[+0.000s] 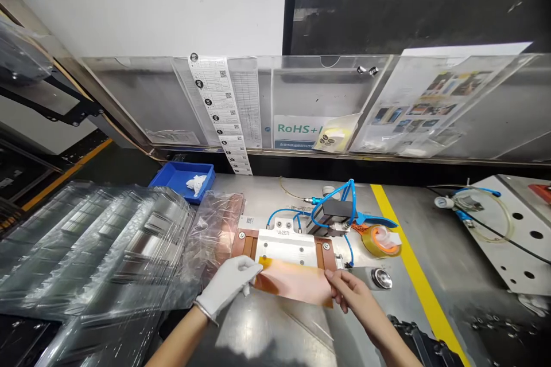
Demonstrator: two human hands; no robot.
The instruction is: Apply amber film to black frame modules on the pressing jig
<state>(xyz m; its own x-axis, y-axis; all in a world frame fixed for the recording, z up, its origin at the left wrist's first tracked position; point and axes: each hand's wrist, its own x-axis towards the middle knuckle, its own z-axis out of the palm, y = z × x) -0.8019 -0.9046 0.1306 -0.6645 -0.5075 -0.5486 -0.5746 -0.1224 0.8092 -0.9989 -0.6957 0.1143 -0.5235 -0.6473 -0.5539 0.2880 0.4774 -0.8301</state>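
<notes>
Closest in, the gloved left hand and bare right hand have their fingers clamped on opposite ends of a copper-coloured sheet, held at the front of a white-and-brown fixture on the metal tabletop. Farther back, a blue tray holds a crumpled white piece.

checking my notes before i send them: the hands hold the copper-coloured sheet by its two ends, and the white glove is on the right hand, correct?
Not quite: the head view shows the white glove on the left hand, while the right hand is bare. The hands do hold the copper-coloured sheet by its two ends.
</notes>
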